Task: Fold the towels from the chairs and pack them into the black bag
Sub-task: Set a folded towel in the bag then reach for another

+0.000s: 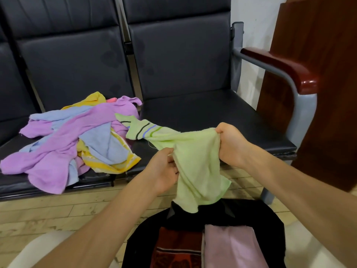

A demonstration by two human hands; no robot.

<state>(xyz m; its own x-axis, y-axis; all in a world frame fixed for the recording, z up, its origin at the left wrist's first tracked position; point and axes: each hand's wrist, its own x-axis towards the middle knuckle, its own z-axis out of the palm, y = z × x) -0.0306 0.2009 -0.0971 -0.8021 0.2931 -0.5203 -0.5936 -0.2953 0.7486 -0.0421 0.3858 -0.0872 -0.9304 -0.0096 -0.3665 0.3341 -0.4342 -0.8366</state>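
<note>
Dark padded waiting-room chairs; crumpled pile of lilac, blue and yellow towels on left seat. Left hand and right hand both pinch the pale green terry towel, bunched, above the open black fabric bag. Best find two corners, spread flat before folding.

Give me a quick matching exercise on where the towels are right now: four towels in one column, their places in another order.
Towels
1. green towel
2. purple towel
3. pale pink towel
4. dark red patterned towel

Places
A. folded in the black bag, right of the view
B. crumpled in the pile on the chair seat
C. gripped by the left hand and the right hand
D. in the black bag, left of the view

Pairs: 1-C, 2-B, 3-A, 4-D
</note>
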